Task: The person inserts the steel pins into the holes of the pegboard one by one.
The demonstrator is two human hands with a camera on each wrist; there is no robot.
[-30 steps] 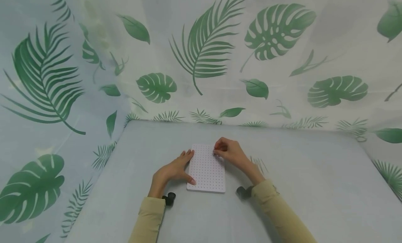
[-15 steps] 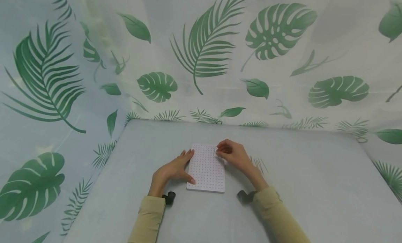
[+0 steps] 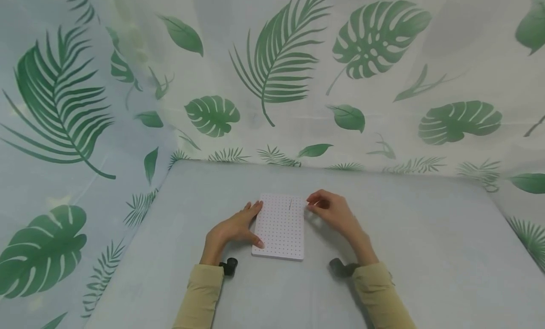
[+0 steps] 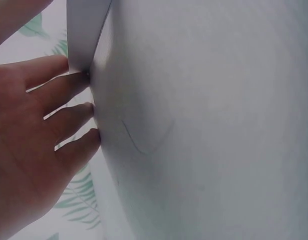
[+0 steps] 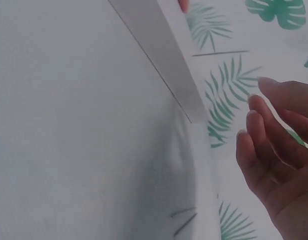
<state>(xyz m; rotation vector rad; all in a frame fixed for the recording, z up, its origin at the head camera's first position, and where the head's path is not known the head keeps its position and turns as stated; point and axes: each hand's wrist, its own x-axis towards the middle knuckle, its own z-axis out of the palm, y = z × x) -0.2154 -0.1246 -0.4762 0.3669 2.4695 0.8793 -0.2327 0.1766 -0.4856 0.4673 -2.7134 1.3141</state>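
White dotted board point(image 3: 278, 232), its thin stick point(image 3: 291, 204) hard to make out, lies against the spread left hand point(image 3: 234, 227), which partly hides its edge. Beyond its opposite edge hovers the right hand point(image 3: 336, 213), loosely curled, empty

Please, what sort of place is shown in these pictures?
Perhaps a makeshift recording booth, though I cannot be certain: leaf-printed sheeting backs a pale work surface, and dark devices sit by both wrists.

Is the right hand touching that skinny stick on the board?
Apart. The right wrist view shows a clear gap between the right hand and skinny stick.
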